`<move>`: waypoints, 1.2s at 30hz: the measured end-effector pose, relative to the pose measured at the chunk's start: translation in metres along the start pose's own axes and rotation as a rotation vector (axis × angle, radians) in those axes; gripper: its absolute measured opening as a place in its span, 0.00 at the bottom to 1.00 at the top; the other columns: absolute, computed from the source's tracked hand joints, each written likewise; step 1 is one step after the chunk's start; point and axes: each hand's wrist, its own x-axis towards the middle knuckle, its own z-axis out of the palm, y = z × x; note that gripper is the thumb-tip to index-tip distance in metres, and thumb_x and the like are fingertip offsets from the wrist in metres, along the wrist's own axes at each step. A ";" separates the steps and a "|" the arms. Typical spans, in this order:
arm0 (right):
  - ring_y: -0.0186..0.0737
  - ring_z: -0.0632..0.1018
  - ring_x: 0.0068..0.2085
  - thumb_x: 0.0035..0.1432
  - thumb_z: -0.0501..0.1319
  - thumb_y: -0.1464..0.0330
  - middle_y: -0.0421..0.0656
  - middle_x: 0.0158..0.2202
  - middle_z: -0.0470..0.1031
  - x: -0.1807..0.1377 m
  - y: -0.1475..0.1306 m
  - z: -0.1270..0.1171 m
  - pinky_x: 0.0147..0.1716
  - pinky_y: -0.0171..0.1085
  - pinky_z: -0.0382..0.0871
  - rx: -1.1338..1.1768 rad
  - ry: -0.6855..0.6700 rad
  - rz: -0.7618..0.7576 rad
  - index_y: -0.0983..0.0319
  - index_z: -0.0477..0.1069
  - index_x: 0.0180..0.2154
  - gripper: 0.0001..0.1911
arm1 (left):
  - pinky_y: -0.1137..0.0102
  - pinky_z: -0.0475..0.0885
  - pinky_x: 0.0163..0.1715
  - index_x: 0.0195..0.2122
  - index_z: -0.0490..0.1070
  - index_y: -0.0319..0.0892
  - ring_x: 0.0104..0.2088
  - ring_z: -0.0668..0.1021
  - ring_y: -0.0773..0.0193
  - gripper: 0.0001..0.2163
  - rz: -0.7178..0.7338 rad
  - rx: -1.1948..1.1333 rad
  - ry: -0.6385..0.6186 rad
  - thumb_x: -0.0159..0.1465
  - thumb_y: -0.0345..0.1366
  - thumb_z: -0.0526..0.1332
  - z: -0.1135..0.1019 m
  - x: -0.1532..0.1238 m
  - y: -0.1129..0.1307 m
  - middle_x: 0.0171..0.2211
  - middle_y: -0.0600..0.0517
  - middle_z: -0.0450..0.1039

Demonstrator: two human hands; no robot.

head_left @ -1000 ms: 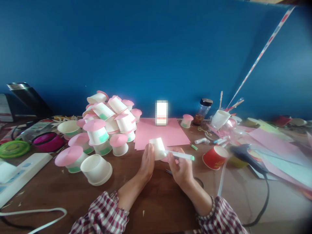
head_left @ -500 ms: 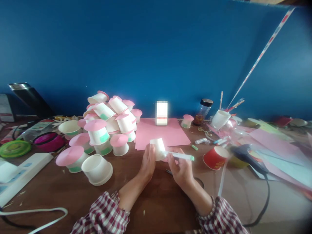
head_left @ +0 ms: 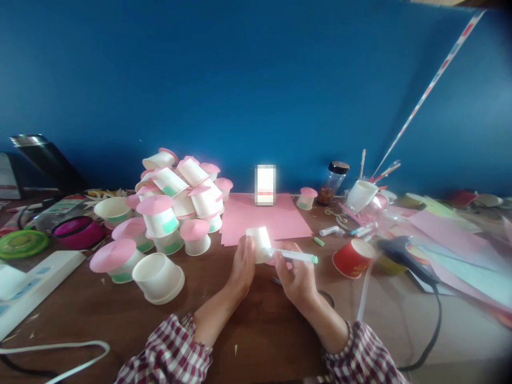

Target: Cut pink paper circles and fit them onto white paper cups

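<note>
My left hand is closed on a white paper cup at the middle of the table, gripping it from the left side. In my right hand is a marker pen with a white barrel and a light green end. Its other end meets the cup's right side; whether the tip touches cannot be made out. A bit of pink shows beneath the cup, between my hands. Pink paper sheets lie flat just behind the cup. Partly hidden by my right wrist are what look like scissors.
To the left stand several stacked paper cups with pink paper tops and a plain white cup. On the right are a red paper cup, a glue gun with its cord, and a jar. A power strip lies far left.
Both hands keep nearly the same pose on the cup and the marker pen. The view has shifted very slightly; nothing else visibly differs.
</note>
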 end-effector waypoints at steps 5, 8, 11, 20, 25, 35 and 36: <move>0.40 0.77 0.32 0.61 0.53 0.67 0.47 0.31 0.75 0.000 -0.001 0.000 0.28 0.34 0.70 -0.011 -0.012 -0.007 0.63 0.69 0.35 0.08 | 0.68 0.67 0.41 0.37 0.66 0.42 0.38 0.70 0.60 0.15 0.127 0.237 -0.034 0.65 0.47 0.48 -0.001 0.003 -0.003 0.36 0.49 0.67; 0.40 0.77 0.32 0.61 0.53 0.67 0.46 0.31 0.75 0.000 0.000 0.001 0.28 0.34 0.70 -0.016 0.005 0.001 0.62 0.69 0.36 0.08 | 0.68 0.68 0.38 0.34 0.64 0.42 0.34 0.69 0.62 0.15 0.149 0.273 -0.058 0.66 0.47 0.46 -0.001 0.003 -0.004 0.33 0.50 0.65; 0.41 0.77 0.32 0.60 0.53 0.67 0.46 0.31 0.75 0.000 0.001 0.000 0.29 0.35 0.70 -0.027 -0.008 -0.010 0.62 0.68 0.35 0.07 | 0.68 0.68 0.38 0.33 0.63 0.42 0.34 0.69 0.63 0.15 0.151 0.302 -0.049 0.66 0.47 0.46 -0.001 0.003 -0.004 0.32 0.50 0.64; 0.41 0.75 0.34 0.60 0.53 0.68 0.46 0.32 0.73 0.001 -0.001 0.001 0.31 0.35 0.70 -0.019 0.003 -0.046 0.62 0.69 0.37 0.07 | 0.67 0.67 0.36 0.31 0.63 0.42 0.33 0.68 0.63 0.14 0.154 0.336 -0.060 0.66 0.45 0.46 0.000 0.001 0.002 0.30 0.51 0.63; 0.43 0.75 0.36 0.60 0.53 0.69 0.46 0.32 0.72 0.000 0.004 0.001 0.33 0.36 0.71 -0.022 -0.073 -0.038 0.62 0.68 0.35 0.06 | 0.68 0.66 0.34 0.30 0.62 0.43 0.30 0.67 0.64 0.15 0.171 0.308 -0.037 0.66 0.47 0.47 -0.001 0.003 -0.002 0.28 0.53 0.61; 0.44 0.75 0.37 0.59 0.54 0.68 0.47 0.32 0.71 0.000 0.003 0.000 0.30 0.36 0.71 -0.019 -0.082 -0.028 0.62 0.68 0.34 0.06 | 0.65 0.68 0.42 0.41 0.66 0.42 0.42 0.72 0.59 0.18 0.057 0.271 0.009 0.64 0.51 0.48 -0.004 0.006 -0.010 0.41 0.46 0.68; 0.44 0.75 0.37 0.59 0.54 0.68 0.47 0.32 0.71 0.000 0.002 -0.001 0.30 0.36 0.71 -0.024 -0.084 -0.027 0.62 0.68 0.33 0.06 | 0.64 0.68 0.43 0.44 0.66 0.42 0.44 0.72 0.58 0.19 0.049 0.259 0.027 0.64 0.51 0.48 -0.004 0.007 -0.011 0.43 0.45 0.68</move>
